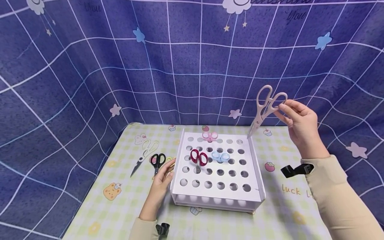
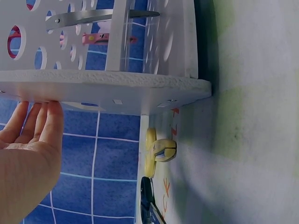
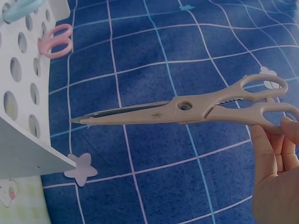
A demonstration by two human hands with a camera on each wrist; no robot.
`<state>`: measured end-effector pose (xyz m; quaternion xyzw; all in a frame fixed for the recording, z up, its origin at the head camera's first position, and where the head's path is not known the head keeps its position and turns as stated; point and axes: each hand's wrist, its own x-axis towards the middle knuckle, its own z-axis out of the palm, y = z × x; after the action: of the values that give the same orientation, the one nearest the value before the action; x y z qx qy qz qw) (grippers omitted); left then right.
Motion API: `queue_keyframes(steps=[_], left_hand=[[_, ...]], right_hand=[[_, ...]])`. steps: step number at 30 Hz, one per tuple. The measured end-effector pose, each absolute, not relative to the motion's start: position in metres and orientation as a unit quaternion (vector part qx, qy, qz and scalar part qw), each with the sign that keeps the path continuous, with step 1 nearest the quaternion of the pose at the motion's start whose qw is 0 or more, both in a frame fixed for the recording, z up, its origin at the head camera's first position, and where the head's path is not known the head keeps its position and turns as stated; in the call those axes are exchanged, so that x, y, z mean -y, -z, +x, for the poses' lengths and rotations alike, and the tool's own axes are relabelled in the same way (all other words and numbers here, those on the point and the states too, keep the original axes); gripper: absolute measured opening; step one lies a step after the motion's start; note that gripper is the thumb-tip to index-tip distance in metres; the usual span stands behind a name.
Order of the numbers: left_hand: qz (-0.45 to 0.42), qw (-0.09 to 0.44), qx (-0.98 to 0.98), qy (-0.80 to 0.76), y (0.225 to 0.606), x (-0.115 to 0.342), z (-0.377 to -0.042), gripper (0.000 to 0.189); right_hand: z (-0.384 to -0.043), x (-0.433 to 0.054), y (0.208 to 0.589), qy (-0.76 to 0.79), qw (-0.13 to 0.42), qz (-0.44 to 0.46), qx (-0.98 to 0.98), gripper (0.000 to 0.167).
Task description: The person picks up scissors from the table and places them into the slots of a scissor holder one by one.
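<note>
Held up over the back right corner of a white rack are beige scissors, blades pointing down and left. My right hand pinches one handle loop between thumb and fingers. In the right wrist view the scissors' blade tips are apart from the rack. My left hand rests against the rack's left side, its fingers extended onto the panel. Three scissors stand handles-up in the rack's round holes: dark red scissors, light blue scissors and pink scissors.
Left of the rack, white-handled scissors and black-handled scissors lie on the checked tablecloth. Yellow scissors are close to the rack's left side, partly hidden in the head view. A blue grid curtain hangs behind the table.
</note>
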<state>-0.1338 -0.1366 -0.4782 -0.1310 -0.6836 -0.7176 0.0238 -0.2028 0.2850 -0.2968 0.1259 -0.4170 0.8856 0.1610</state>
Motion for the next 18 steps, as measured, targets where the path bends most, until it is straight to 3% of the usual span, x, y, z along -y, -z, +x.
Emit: queue_keyframes(steps=[18], left_hand=[[-0.121,0.022,0.684,0.719,0.477,0.136,-0.133,0.046]], right_hand=[[-0.2,-0.277,0.316,-0.881,0.142,0.12,0.435,0.014]])
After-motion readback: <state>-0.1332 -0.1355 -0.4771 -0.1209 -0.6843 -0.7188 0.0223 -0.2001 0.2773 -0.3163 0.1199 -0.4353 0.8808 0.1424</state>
